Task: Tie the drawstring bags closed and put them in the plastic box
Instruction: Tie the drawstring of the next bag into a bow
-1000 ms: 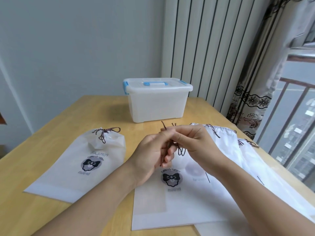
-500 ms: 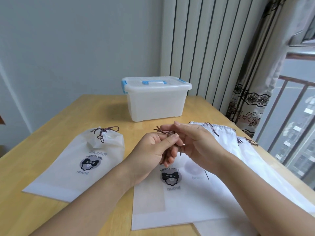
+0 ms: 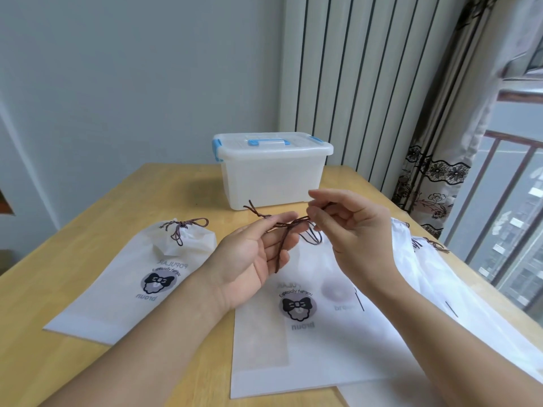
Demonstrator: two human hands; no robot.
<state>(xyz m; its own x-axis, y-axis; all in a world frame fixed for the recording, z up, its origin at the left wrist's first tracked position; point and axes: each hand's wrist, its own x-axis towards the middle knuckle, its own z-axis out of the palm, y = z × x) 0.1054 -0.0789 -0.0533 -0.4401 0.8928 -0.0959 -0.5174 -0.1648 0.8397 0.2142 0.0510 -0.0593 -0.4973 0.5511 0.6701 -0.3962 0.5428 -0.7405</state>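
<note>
The counter (image 3: 123, 201) is a smooth light wood board, its far edge near the grey wall and its right edge beside a window railing. At the far middle stands the plastic box (image 3: 271, 174) — translucent white, rectangular, with blue latches and its lid on. In front of the person lies a flat bag (image 3: 296, 327) of thin, half-clear white fabric with a printed dark bow emblem; more white bags (image 3: 458, 283) lie partly under it toward the right edge, overlapping. A tied bag (image 3: 141, 277) lies apart on the left, its neck gathered and its cord knotted in a bow.

The left hand (image 3: 252, 257) is palm up above the neck of the middle bag, its thumb and fingers pinching the thin brown braided drawstring (image 3: 282, 227). The right hand (image 3: 352, 227) is just beside it, fingertips pinching the same cord, so the cord runs short between both hands — one loose end sticks up to the left and another hangs down across the left palm. Bare wood is open between the hands and the box, and also on the near left.
</note>
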